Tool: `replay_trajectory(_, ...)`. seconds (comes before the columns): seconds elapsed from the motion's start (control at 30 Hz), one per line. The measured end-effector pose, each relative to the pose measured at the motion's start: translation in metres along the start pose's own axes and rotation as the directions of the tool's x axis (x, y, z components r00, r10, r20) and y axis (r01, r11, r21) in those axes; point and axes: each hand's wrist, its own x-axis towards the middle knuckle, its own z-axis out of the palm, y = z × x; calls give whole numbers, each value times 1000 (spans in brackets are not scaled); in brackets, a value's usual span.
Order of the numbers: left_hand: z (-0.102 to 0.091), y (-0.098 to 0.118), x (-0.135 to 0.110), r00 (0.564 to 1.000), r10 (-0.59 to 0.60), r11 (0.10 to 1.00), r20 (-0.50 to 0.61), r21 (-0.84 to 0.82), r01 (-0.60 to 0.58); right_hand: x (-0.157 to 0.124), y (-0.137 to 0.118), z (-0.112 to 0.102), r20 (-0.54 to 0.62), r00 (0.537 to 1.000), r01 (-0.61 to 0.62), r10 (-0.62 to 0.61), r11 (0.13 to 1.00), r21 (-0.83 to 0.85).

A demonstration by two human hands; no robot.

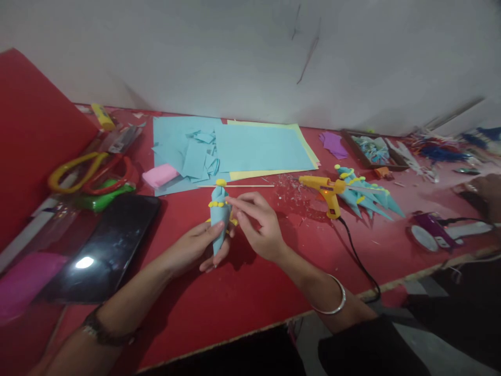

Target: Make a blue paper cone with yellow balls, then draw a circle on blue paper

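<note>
A light blue paper cone (219,222) stands upright with its point down, held between the thumb and fingers of my left hand (198,243). A yellow ball (221,183) tops it, and a row of small yellow beads (216,204) crosses its upper part. More yellow bits show behind the cone, partly hidden by my fingers. At the cone's right side is my right hand (260,224), its outstretched index fingertip at the end of the bead row. The right thumb sits a little apart below that finger, and I make out nothing between them.
A yellow glue gun (323,185) lies to the right beside several finished blue cones (364,193). Blue sheets (266,146), a pink packet (159,176) and a thin stick (250,186) lie behind my hands. At left are a black phone (113,245) and scissors (78,175).
</note>
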Motion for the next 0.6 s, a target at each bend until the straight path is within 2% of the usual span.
replay_trajectory(0.3, 0, 0, -1, 1000, 12, 1000, 6, -16, -12, -3, 4, 2, 68, 997, 39, -40, 999, 28)
replay_trajectory(0.6, 0, 0, -1, 1000, 20, 1000, -14, -14, -20, -2, -1, -1, 50, 998, -31, 33, 998, -51)
